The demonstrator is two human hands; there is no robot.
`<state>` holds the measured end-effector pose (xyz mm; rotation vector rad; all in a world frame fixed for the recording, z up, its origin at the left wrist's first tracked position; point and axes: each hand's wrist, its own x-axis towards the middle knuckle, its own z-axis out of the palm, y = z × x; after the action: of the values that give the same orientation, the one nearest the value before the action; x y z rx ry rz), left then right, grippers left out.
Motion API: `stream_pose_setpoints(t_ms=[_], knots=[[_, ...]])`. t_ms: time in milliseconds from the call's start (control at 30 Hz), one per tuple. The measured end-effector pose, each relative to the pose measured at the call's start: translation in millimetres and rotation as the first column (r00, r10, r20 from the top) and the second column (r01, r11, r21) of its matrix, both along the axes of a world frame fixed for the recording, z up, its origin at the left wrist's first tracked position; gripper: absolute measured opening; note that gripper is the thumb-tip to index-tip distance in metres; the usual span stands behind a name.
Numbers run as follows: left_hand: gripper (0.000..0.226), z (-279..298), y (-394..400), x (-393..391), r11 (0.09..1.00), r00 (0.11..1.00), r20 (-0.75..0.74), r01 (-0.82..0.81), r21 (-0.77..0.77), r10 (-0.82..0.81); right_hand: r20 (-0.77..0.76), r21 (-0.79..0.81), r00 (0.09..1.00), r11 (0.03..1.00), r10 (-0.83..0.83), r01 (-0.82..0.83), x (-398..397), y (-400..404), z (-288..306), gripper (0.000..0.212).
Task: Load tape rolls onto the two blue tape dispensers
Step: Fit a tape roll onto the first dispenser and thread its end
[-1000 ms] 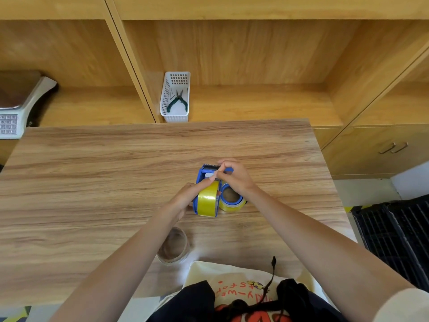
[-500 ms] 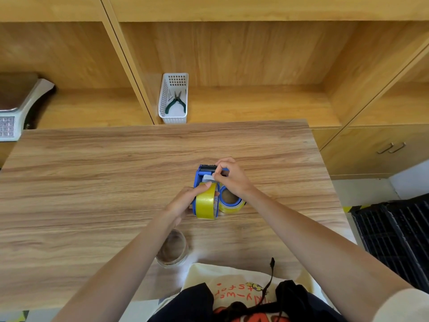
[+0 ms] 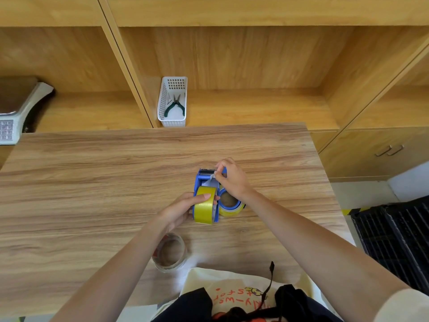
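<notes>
Plainly at risk of losing the tape end [image 3: 211, 180]: pinched only at its tip between thumb and forefinger of the right hand [image 3: 232, 180], just short of the toothed blade at the head of the blue dispenser [image 3: 205, 182], and liable to snap back onto the yellow roll [image 3: 204, 206] or fold onto itself if pulled crooked. Could also tip or skate across the table [image 3: 92, 182] should the left hand [image 3: 183, 210], closed around the roll and frame with thumb lying on top, ease off during the pull. Worth minding the serrated edge too, very near the right fingertips. Centre of the frame, slightly right: dispenser upright on its edge, yellow roll seated in it, a pale clear strip drawn up toward the cutter. Touching it on the right, a second blue dispenser [image 3: 228, 203] lying flat with its own yellow roll, apparently loaded, though half hidden by the wrist. Lower centre, near the table edge, a clear tape roll [image 3: 169, 253], apart from both.
</notes>
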<state>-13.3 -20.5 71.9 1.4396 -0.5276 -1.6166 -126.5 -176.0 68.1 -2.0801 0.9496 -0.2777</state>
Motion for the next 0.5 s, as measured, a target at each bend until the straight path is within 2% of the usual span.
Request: stream_pose_setpoints(t_ms=[100,233,400,500], knots=[[0.044,1,3,-1,0.999,0.999,0.013,0.033,-0.022,-0.033,-0.017,0.010,1.000,1.000,-0.009,0.010,2,-2,1,0.011],[0.039,2,6,-1,0.992,0.993,0.033,0.116,-0.040,-0.115,-0.082,0.011,0.996,1.000,-0.026,0.027,3,-6,1,0.009],[0.050,4,7,-2,0.992,0.993,0.028,0.112,-0.049,-0.111,-0.130,0.077,0.989,0.993,-0.077,0.087,3,-12,3,0.012],[0.043,5,6,-2,0.991,0.992,0.043,0.122,-0.051,-0.119,-0.124,0.134,0.988,0.985,-0.092,0.109,5,-14,5,0.012]])
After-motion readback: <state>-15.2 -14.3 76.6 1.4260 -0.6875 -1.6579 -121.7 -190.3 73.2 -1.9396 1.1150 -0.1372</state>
